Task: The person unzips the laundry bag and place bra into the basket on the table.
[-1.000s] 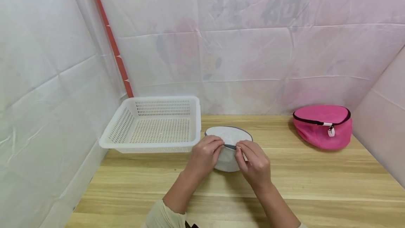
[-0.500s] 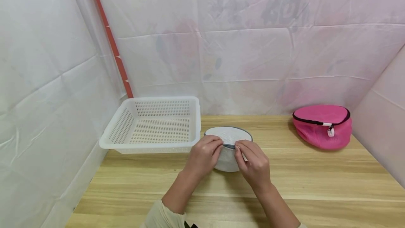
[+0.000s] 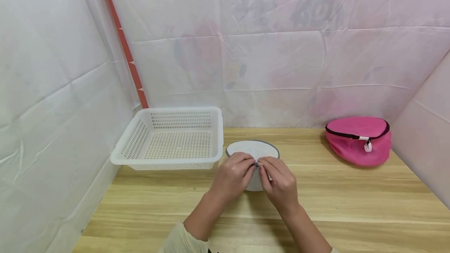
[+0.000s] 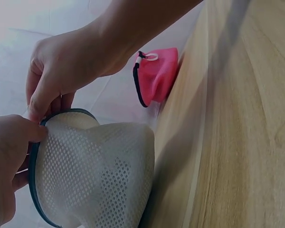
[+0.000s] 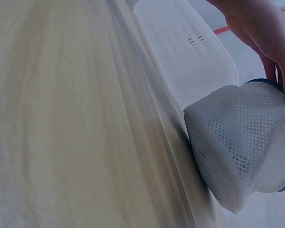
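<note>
A white mesh laundry bag (image 3: 256,149) with a blue-grey zipper edge stands on the wooden table, its mesh puffed out in both wrist views. My left hand (image 3: 233,175) pinches the front of that edge between thumb and fingers. Close beside it, my right hand (image 3: 281,180) pinches the same edge, and the fingertips of both hands almost meet. Whether a zipper pull is between the right fingers is too small to tell. In the left wrist view the mesh bag (image 4: 99,175) hangs below both thumbs. The hands cover part of its front in the head view.
A white plastic basket (image 3: 165,161) with slotted walls stands to the left of the bag. At the right rear sits a pink mesh bag (image 3: 358,147) with a black zipper and white pull. The wooden table (image 3: 351,206) meets sheet-covered walls behind and at both sides.
My left hand has slid right along the zipper edge, up close to my right hand, which moved slightly left. The white bag shifted a little left. Basket and pink bag stayed put.
</note>
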Tool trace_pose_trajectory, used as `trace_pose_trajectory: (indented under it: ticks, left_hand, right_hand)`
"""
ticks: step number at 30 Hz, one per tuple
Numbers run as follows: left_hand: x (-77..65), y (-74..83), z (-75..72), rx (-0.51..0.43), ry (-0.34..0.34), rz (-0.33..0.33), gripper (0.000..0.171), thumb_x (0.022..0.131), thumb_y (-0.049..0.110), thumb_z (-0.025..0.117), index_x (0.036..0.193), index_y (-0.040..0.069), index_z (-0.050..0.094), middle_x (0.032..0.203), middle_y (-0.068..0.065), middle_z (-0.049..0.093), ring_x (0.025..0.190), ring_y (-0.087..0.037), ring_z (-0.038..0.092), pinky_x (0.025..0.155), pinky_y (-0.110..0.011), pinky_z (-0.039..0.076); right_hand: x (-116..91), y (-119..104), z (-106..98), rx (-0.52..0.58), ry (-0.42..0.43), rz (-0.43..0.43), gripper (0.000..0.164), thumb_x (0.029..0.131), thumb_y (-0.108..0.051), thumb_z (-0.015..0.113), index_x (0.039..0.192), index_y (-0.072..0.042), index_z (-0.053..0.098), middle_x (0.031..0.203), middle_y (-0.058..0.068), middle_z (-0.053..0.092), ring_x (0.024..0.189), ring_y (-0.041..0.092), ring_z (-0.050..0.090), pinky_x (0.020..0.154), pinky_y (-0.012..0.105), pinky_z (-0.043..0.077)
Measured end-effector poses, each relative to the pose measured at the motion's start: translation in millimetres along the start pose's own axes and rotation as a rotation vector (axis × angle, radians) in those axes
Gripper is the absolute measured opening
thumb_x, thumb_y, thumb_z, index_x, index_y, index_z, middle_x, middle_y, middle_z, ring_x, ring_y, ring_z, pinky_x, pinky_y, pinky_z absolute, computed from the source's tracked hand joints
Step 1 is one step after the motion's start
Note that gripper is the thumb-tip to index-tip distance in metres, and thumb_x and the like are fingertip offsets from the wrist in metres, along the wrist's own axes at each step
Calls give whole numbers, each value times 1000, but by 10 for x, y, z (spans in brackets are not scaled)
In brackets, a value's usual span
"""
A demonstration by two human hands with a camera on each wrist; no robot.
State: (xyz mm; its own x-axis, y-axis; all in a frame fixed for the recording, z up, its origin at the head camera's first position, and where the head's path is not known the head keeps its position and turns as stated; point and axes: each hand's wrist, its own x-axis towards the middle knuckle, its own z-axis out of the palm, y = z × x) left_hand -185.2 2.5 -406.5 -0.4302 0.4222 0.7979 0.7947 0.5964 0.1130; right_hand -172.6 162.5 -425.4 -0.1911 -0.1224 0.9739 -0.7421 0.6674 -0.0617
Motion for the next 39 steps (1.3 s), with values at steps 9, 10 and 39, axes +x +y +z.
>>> trace_pose_trajectory:
  ticks: [9,10,39]
  left_hand:
    - [2,32,21,-32,-14,-17,7,87,8,72,93,7,76,92,1,70,91,-12,65,87,-17,53]
    - [0,30,22,-34,-14,-19,6,87,8,72,92,7,76,92,2,70,91,-12,65,87,-17,53]
    - [-29,-89,-5,-82,9,-58,4,85,7,76,88,7,76,91,0,71,90,-14,66,86,-21,55]
  right_hand:
    - [8,-8,13,-13,-27,5,25,96,-14,60,87,4,74,85,11,72,76,26,67,74,30,56]
    - [7,-4,11,-19,-36,9,25,96,-14,60,87,4,74,85,11,72,76,26,67,73,31,56]
    - [-11,48,-36,-54,-26,47,26,94,-13,58,83,4,74,85,12,73,76,28,69,72,34,57]
